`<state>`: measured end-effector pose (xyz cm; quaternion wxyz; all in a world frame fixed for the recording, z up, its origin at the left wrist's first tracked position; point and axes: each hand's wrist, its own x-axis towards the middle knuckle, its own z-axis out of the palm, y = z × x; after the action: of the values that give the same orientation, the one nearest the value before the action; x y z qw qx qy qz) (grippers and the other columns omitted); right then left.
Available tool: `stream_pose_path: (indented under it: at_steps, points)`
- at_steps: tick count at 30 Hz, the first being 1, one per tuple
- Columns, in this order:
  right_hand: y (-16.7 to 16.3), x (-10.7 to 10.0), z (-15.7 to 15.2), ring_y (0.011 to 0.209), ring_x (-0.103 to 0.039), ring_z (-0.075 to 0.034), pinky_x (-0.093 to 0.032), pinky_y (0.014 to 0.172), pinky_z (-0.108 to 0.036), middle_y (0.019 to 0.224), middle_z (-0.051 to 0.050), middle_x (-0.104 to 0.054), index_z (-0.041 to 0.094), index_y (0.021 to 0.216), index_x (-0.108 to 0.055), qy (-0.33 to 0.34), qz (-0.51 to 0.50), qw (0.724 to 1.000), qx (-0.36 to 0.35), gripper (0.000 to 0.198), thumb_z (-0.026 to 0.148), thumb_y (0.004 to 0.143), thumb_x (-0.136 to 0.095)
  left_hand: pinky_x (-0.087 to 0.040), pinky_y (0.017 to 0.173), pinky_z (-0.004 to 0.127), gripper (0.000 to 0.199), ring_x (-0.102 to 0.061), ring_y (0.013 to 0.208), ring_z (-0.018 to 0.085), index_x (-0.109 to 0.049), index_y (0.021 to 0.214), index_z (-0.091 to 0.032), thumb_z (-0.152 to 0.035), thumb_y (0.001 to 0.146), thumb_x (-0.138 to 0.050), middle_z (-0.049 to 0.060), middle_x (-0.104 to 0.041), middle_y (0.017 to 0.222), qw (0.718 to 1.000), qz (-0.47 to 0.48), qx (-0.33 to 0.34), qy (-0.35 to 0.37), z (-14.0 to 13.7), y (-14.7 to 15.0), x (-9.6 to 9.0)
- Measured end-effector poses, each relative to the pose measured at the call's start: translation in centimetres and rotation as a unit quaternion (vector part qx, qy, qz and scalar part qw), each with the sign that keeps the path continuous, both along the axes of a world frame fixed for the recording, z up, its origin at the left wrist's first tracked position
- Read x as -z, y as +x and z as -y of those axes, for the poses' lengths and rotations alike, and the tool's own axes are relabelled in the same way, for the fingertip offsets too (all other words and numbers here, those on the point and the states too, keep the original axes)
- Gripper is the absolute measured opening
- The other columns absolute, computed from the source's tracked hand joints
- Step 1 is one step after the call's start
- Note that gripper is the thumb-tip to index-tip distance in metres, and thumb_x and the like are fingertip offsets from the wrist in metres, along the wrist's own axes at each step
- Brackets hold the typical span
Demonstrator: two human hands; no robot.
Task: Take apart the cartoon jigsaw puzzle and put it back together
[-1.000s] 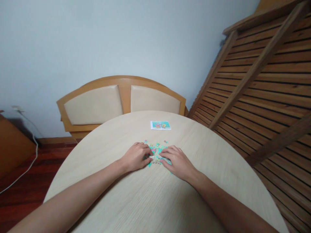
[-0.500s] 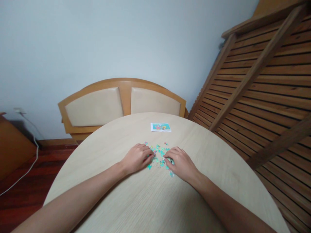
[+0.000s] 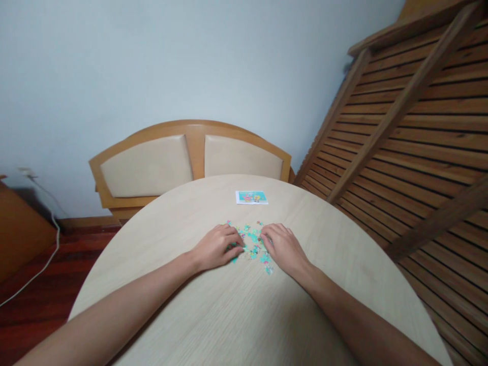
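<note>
Small jigsaw puzzle pieces (image 3: pixel 252 238), mostly teal with some pink and yellow, lie loosely scattered on the round pale wooden table (image 3: pixel 213 315). At their left edge rests my left hand (image 3: pixel 219 246), fingers curled and thumb drawn in toward the fingertips. My right hand (image 3: pixel 284 249) is at the right edge of the pieces, its fingers bent down and its thumb close to the index finger. Both sets of fingertips are among the pieces. Whatever either hand pinches is too small or hidden to make out. Several pieces are partly covered by the hands.
Beyond the pieces lies a small picture card (image 3: pixel 251 197) with pink and yellow cartoon figures on teal. A padded wooden headboard (image 3: pixel 196 152) stands behind the table against the wall. Slatted wooden panels (image 3: pixel 400 132) lean at the right. A white cable (image 3: pixel 57 239) hangs at the left.
My right hand has shifted slightly away from me and to the right over the pieces. My left hand has barely moved. The view has tilted a little.
</note>
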<state>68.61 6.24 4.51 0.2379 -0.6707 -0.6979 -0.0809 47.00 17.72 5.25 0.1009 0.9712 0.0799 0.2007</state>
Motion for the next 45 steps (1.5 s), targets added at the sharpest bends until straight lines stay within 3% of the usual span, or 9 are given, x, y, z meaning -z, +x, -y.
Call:
stream_pose_path:
  at_steps: [7, 13, 18, 22, 28, 33, 39, 42, 45]
  points:
    - [0.5, 0.4, 0.2, 0.104, -0.059, -0.023, -0.043, 0.087, -0.037, 0.108, -0.006, -0.068, 0.021, 0.090, -0.066, -0.013, -0.042, 0.999, 0.005, 0.014, 0.024, 0.097, -0.055, -0.045, 0.090, 0.035, 0.017, -0.060, 0.100, 0.022, -0.067, 0.102, -0.020, -0.034, 0.097, -0.057, 0.007, -0.065, 0.103, 0.998, -0.034, 0.060, -0.011, 0.1, -0.2, 0.0]
    - [-1.6, -0.5, 1.7, 0.109, -0.058, -0.023, -0.041, 0.093, -0.038, 0.111, -0.005, -0.068, 0.024, 0.103, -0.070, -0.016, -0.040, 0.992, -0.118, 0.014, 0.033, 0.093, -0.064, -0.044, 0.090, 0.033, 0.022, -0.060, 0.099, 0.021, -0.068, 0.101, -0.021, -0.034, 0.101, -0.051, 0.007, -0.066, 0.101, 0.997, -0.041, 0.063, 0.002, 0.1, -0.1, 0.0]
    - [-2.4, -0.7, 2.0, 0.108, -0.059, -0.022, -0.040, 0.094, -0.040, 0.108, -0.004, -0.070, 0.025, 0.098, -0.073, -0.044, -0.013, 0.990, -0.134, 0.011, 0.031, 0.091, -0.067, -0.044, 0.088, 0.032, 0.026, -0.062, 0.096, 0.019, -0.068, 0.097, -0.020, -0.034, 0.103, -0.046, 0.007, -0.068, 0.097, 0.997, -0.039, 0.063, 0.009, -0.2, -0.2, -0.5]
    - [-2.0, -0.8, 1.9, 0.105, -0.059, -0.021, -0.040, 0.092, -0.038, 0.104, -0.004, -0.071, 0.023, 0.093, -0.073, -0.044, -0.012, 0.990, -0.132, 0.011, 0.023, 0.093, -0.062, -0.044, 0.091, 0.033, 0.024, -0.062, 0.095, 0.019, -0.066, 0.096, -0.019, -0.030, 0.103, -0.046, 0.007, -0.069, 0.096, 0.998, -0.003, 0.052, -0.035, -0.4, -0.3, -1.0]
    - [-1.7, -1.3, 2.2, 0.104, -0.059, -0.020, -0.040, 0.091, -0.037, 0.105, -0.003, -0.069, 0.022, 0.088, -0.068, -0.058, -0.022, 0.987, -0.148, 0.011, 0.018, 0.094, -0.059, -0.043, 0.097, 0.032, 0.015, -0.061, 0.105, 0.019, -0.070, 0.092, -0.021, -0.025, 0.097, -0.056, 0.006, -0.068, 0.106, 0.990, -0.006, 0.108, -0.093, 0.3, -0.3, -0.9]
    - [-1.4, -1.2, 2.2, 0.104, -0.059, -0.021, -0.041, 0.091, -0.037, 0.105, -0.004, -0.068, 0.022, 0.093, -0.066, -0.059, -0.029, 0.990, -0.127, 0.004, 0.020, 0.091, -0.063, -0.045, 0.096, 0.033, 0.016, -0.060, 0.103, 0.019, -0.069, 0.097, -0.020, -0.029, 0.098, -0.056, 0.007, -0.068, 0.104, 0.996, 0.021, 0.038, -0.083, -0.8, -0.6, -0.8]
    - [-0.3, -1.7, 2.2, 0.106, -0.059, -0.022, -0.043, 0.091, -0.037, 0.106, -0.005, -0.069, 0.025, 0.100, -0.069, -0.053, -0.026, 0.990, -0.131, 0.012, 0.026, 0.096, -0.058, -0.049, 0.091, 0.036, 0.018, -0.061, 0.096, 0.020, -0.068, 0.094, -0.019, -0.026, 0.097, -0.051, 0.006, -0.069, 0.100, 0.997, 0.020, -0.054, -0.052, -3.5, -2.2, -1.6]
    - [0.2, -2.0, 2.4, 0.112, -0.058, -0.023, -0.044, 0.096, -0.039, 0.115, -0.006, -0.068, 0.027, 0.108, -0.071, -0.070, -0.015, 0.985, -0.154, 0.018, 0.032, 0.097, -0.058, -0.049, 0.095, 0.038, 0.020, -0.061, 0.103, 0.022, -0.068, 0.106, -0.020, -0.031, 0.097, -0.054, 0.008, -0.068, 0.109, 0.998, 0.011, -0.052, -0.041, -3.9, -2.6, -1.4]
    - [1.2, -1.8, 2.8, 0.128, -0.051, -0.026, -0.040, 0.108, -0.044, 0.136, -0.009, -0.060, 0.027, 0.130, -0.063, -0.106, -0.002, 0.982, -0.158, 0.038, 0.041, 0.095, -0.060, -0.044, 0.106, 0.043, 0.045, -0.054, 0.125, 0.026, -0.056, 0.133, -0.020, -0.042, 0.094, -0.061, 0.013, -0.058, 0.135, 0.999, -0.011, -0.008, -0.034, -3.7, -2.6, -0.6]
